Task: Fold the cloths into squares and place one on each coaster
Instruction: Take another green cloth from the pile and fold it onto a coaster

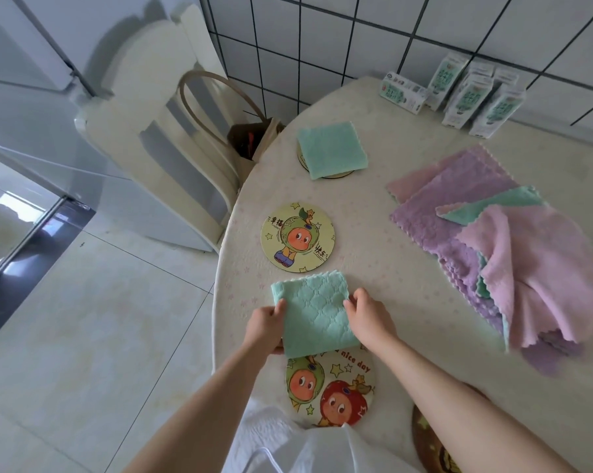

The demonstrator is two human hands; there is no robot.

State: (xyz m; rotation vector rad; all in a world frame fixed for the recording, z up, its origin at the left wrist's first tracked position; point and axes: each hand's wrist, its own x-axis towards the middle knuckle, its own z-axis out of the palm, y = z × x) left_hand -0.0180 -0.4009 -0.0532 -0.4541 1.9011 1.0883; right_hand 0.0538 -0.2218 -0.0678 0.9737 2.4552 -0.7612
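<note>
A folded green cloth [313, 312] lies between two round cartoon coasters, its near edge overlapping the nearer coaster [332, 390]. My left hand [266, 327] grips the cloth's left side and my right hand [368, 319] pinches its right side. The middle coaster [297, 235] is bare. At the far end, another folded green cloth [332, 148] sits on a third coaster [337, 174], which shows only at its rim. A fourth dark coaster [428, 442] peeks out under my right forearm.
A loose pile of purple, pink and green cloths [493, 240] covers the table's right side. Several small cartons [465, 93] stand by the tiled wall. A cream chair [172, 138] and a bag [254, 138] stand off the table's left edge [221, 285].
</note>
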